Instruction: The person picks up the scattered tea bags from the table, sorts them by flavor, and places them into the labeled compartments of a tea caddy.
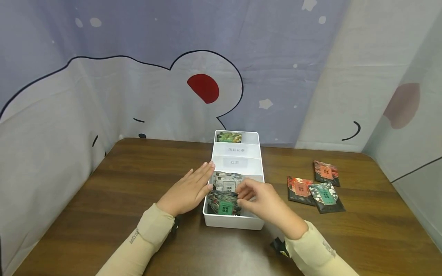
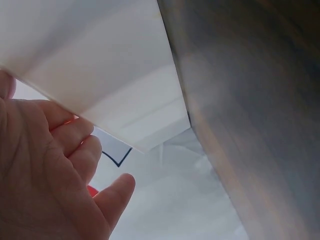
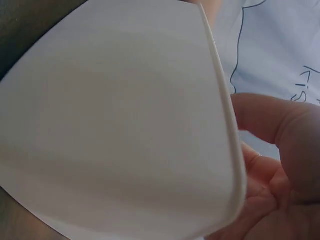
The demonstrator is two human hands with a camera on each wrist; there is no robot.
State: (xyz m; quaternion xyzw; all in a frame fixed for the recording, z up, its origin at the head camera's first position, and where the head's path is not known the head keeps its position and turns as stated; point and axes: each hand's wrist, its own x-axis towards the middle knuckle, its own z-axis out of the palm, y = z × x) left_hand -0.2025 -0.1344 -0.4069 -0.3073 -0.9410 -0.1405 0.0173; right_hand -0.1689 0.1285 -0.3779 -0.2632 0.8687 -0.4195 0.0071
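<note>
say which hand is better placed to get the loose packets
Probably the right hand: it is over the right side of the box, and the loose packets lie beyond that side. The left hand, opposite, would reach farther.

Soft, even light fills the head view, leaving a pale sheen on the near counter (image 1: pixel 224 253). Both wrist views are dimmer and hazier: grey shadow bands cross the white tray (image 2: pixel 115 75) in the left, where the counter blurs; in the right, the tray's edges bow.
</note>
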